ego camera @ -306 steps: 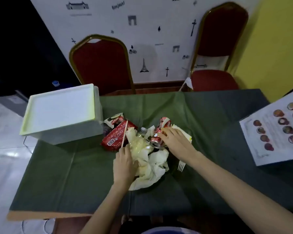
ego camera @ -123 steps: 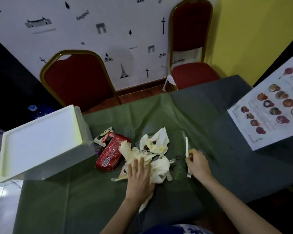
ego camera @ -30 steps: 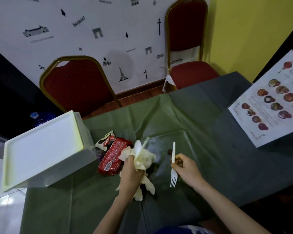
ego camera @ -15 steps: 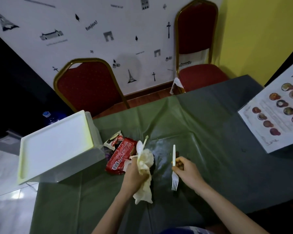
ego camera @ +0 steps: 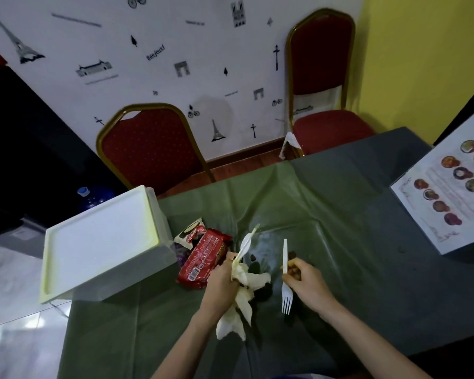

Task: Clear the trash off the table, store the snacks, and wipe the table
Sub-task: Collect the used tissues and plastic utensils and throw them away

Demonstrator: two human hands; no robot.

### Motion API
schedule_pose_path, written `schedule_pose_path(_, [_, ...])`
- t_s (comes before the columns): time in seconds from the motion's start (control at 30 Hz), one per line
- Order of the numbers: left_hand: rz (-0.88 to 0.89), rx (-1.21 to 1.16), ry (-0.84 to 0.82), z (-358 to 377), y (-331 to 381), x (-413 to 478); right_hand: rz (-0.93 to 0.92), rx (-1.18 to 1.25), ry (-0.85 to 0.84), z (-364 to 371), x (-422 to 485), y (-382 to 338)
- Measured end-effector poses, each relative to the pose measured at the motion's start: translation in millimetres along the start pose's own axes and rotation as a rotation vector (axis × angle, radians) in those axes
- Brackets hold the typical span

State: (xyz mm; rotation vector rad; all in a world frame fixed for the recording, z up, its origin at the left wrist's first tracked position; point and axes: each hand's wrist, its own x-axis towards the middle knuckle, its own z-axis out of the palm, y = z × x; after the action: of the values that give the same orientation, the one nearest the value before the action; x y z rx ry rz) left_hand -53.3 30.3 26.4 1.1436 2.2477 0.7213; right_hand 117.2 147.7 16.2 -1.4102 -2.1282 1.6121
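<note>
My left hand grips a bunch of crumpled pale napkins together with a white plastic spoon and a thin stick, lifted just above the green tablecloth. My right hand holds a white plastic fork, tines pointing down toward me. A red snack packet and a smaller white and red packet lie on the cloth just left of my left hand. Small dark crumbs and wet smears lie between my hands.
A white lidded plastic box stands at the table's left edge. A picture menu sheet lies at the right. Two red chairs stand behind the table against the wall. A blue water bottle is on the floor.
My left hand has gathered the napkins off the cloth into a bunch with the spoon and stick. My right hand picked up the fork and keeps holding it. The cans are gone.
</note>
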Motion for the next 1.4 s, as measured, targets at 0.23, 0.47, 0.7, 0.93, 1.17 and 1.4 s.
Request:
schedule_pose_path(0.23, [-0.090, -0.123, 0.105, -8, 4, 0, 0.005, -0.005, -0.011, 10, 0, -8])
schedule_pose_path(0.47, [-0.238, -0.420, 0.100, -26, -15, -17, -0.039, 0.093, -0.076, 30, -3, -31])
schedule_pose_path(0.7, [-0.323, -0.292, 0.106, -48, -44, -51, -0.082, 0.101, -0.178, 77, -11, -52])
schedule_pose_path(0.93, [-0.433, -0.383, 0.222, -80, -76, -91, -0.146, 0.021, -0.280, 136, -31, -80])
schedule_pose_path(1.17, [-0.447, -0.680, 0.304, -126, -137, -155, -0.197, -0.127, -0.344, 217, -65, -111])
schedule_pose_path(1.4, [-0.486, -0.996, 0.552, -162, -238, -217, -0.206, -0.154, -0.322, 334, -105, -157])
